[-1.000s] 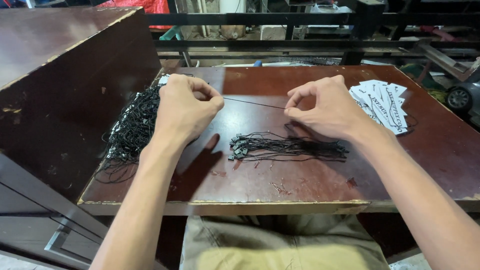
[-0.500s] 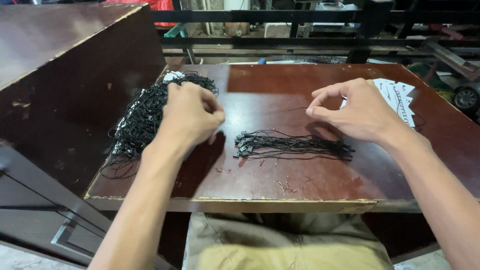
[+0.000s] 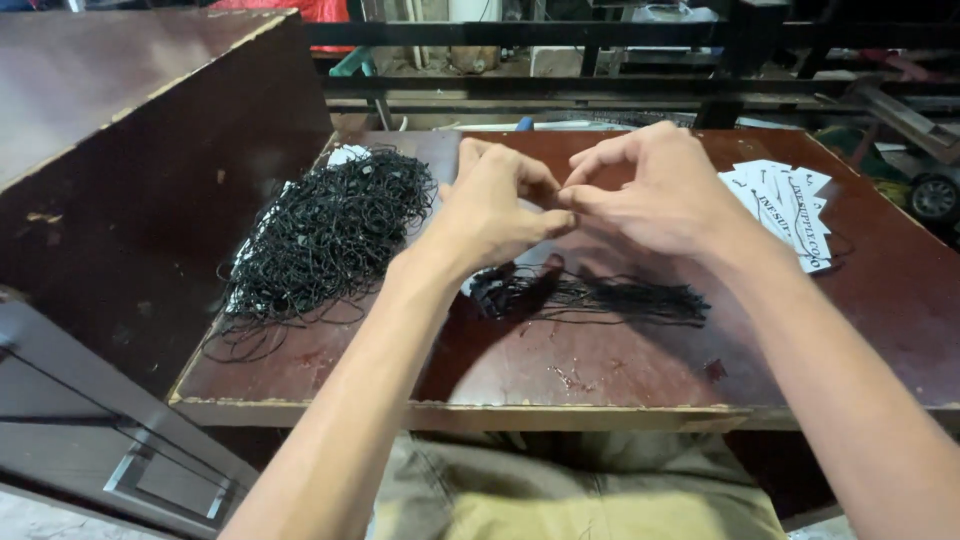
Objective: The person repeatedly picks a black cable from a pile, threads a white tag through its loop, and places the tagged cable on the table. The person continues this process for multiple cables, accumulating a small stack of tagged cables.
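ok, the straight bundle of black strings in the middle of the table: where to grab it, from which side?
Probably the right end of the bundle of black strings, coming from above: it lies flat, strands run left-right, and that end is clear of the left hand and right hand.

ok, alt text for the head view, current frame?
Two bare hands, left hand and right hand, meet fingertip to fingertip above a worn reddish-brown table. A straightened bundle of black cords lies below them, a tangled heap of black cords to the left, white printed tags to the right.
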